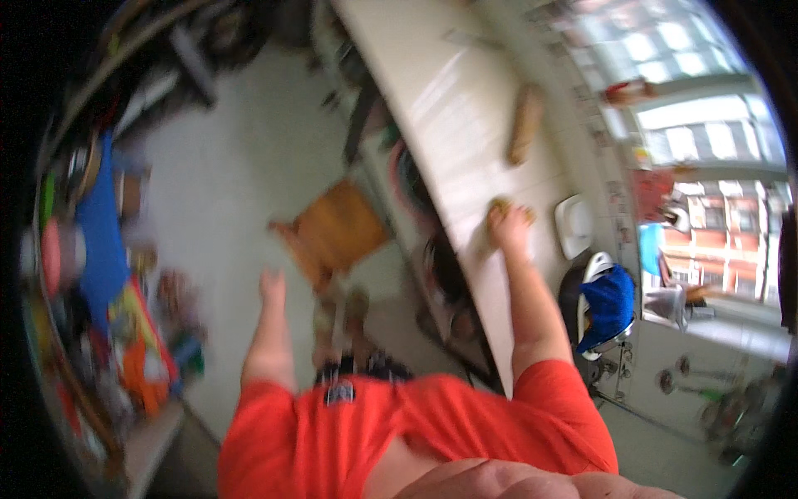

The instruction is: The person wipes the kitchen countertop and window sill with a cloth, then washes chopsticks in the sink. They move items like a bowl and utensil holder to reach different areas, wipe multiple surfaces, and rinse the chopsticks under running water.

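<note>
Holding: one small yellow-brown item (499, 203), under my right fingers (517, 217), on the pale tabletop (465, 141), just left of the white tray (573, 226). Kind not settled; too blurred.

Right fingers: bent over the item and, so far as the blur shows, clamped on it. Left fingers (271, 280): well apart from the white tray, far to its left, over the floor (224, 150); no item visible with them. Apart or together, I cannot tell.

Other stock, by the white tray: one long brown piece (525, 125), lying beyond it and a little left, not in my grasp; one blue cloth-like item (608, 308), near it on my side; one wooden stool (345, 220), well to its left, off the tabletop.

Progress, in my judgement: under way. Done: my right fingers have hold of the item beside the white tray. Left: letting go of it, not yet done; the left fingers seem to take no part. How much more remains, one blurred view does not tell me.
</note>
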The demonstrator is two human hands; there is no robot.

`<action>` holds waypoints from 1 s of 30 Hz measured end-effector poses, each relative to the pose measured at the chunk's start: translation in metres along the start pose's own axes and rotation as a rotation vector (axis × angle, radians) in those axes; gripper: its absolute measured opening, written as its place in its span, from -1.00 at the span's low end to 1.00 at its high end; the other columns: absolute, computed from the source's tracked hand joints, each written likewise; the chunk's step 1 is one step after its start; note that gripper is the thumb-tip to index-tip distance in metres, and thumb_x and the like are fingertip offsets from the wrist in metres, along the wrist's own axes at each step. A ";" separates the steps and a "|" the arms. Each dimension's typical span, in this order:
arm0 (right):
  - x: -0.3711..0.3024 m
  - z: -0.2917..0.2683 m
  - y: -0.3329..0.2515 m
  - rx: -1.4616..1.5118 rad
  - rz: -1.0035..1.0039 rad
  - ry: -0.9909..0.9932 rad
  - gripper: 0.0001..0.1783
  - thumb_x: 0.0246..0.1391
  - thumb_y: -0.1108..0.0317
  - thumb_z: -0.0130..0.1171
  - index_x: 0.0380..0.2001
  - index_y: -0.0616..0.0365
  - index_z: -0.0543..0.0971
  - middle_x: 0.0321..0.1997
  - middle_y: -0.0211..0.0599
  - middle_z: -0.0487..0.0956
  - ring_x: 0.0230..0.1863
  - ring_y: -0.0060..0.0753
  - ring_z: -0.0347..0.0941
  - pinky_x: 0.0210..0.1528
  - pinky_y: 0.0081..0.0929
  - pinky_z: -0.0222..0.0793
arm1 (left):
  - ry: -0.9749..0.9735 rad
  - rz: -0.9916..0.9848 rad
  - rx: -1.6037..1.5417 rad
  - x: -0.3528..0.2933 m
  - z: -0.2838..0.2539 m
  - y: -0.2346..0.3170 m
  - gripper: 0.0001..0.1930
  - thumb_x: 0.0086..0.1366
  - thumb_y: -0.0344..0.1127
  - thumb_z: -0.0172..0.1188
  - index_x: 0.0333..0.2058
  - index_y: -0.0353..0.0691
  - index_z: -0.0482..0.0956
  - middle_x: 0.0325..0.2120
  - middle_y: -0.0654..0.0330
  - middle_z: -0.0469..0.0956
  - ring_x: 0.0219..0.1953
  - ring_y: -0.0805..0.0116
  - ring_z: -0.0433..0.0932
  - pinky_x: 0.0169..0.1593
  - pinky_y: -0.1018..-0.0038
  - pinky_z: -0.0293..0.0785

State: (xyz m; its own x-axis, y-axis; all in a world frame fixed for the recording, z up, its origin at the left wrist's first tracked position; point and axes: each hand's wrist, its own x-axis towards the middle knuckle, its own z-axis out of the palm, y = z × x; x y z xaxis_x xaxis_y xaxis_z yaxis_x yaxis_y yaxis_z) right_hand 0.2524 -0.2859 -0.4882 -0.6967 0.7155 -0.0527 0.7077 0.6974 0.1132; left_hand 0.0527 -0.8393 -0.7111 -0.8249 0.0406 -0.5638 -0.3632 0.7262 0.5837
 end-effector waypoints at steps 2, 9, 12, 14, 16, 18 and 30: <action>-0.015 -0.004 0.010 0.089 0.074 -0.081 -0.32 0.21 -0.09 -0.04 0.13 0.32 0.37 0.17 0.29 0.35 0.24 0.33 0.23 0.31 0.15 0.05 | 0.140 0.031 -0.017 -0.006 -0.019 0.013 -0.43 0.21 -0.12 0.24 0.12 -0.28 0.36 -0.04 -0.05 0.47 0.05 0.00 0.44 0.12 0.19 0.36; -0.041 -0.005 -0.052 0.043 0.133 -0.105 -0.29 0.24 -0.08 -0.04 0.26 0.25 0.27 0.36 0.16 0.20 0.32 0.32 0.15 0.29 0.00 0.20 | 0.251 -0.181 -0.041 -0.006 -0.030 0.019 -0.06 0.08 0.26 0.30 0.26 -0.28 0.24 0.20 -0.13 0.33 0.28 0.00 0.28 0.27 0.17 0.25; -0.045 0.009 -0.049 0.029 0.108 -0.004 -0.30 0.24 -0.05 -0.02 0.25 0.26 0.28 0.36 0.17 0.20 0.33 0.30 0.13 0.30 0.00 0.18 | -0.344 -0.526 -0.639 -0.013 -0.004 0.061 0.07 0.00 0.35 0.33 0.32 -0.21 0.13 0.28 -0.06 0.22 0.39 0.09 0.07 0.33 -0.01 0.04; -0.041 0.020 -0.040 0.034 0.078 0.037 -0.30 0.24 -0.05 -0.01 0.24 0.28 0.30 0.35 0.18 0.21 0.34 0.29 0.12 0.31 0.01 0.16 | -0.413 -0.480 -0.792 -0.012 0.032 0.065 -0.04 0.01 0.27 0.39 0.23 -0.19 0.22 0.19 0.06 0.32 0.27 0.16 0.20 0.24 -0.01 0.12; -0.039 0.028 -0.027 0.077 0.050 0.060 -0.31 0.23 -0.04 0.03 0.22 0.31 0.32 0.34 0.19 0.22 0.34 0.28 0.11 0.33 0.01 0.12 | -0.320 -0.386 -0.848 -0.013 0.054 0.073 -0.39 0.08 0.01 0.42 -0.01 -0.20 0.40 -0.19 0.21 0.51 -0.16 0.34 0.44 -0.05 0.18 0.36; -0.044 0.041 -0.019 0.152 0.047 0.083 -0.33 0.20 0.05 0.10 0.20 0.36 0.33 0.31 0.31 0.23 0.36 0.31 0.07 0.36 0.03 0.03 | -0.256 -0.431 -0.731 -0.011 0.053 0.064 -0.50 0.11 -0.09 0.39 -0.08 -0.24 0.45 -0.33 0.23 0.53 -0.30 0.37 0.48 -0.18 0.29 0.42; -0.038 0.055 -0.029 0.150 0.246 0.063 -0.31 0.21 0.06 0.08 0.27 0.25 0.25 0.39 0.20 0.11 0.43 0.25 -0.05 0.45 0.04 -0.12 | 0.032 -0.617 -0.588 0.035 -0.133 -0.209 -0.77 0.18 -0.34 0.05 -0.18 -0.26 0.47 -0.38 0.23 0.41 -0.37 0.33 0.37 -0.20 0.28 0.38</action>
State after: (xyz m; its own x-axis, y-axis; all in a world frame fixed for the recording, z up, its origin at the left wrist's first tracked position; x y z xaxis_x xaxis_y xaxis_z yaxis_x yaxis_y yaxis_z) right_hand 0.2645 -0.3307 -0.5441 -0.5045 0.8632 0.0208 0.8625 0.5049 -0.0328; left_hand 0.0422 -1.0814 -0.7754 -0.4142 -0.2714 -0.8688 -0.9101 0.1370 0.3911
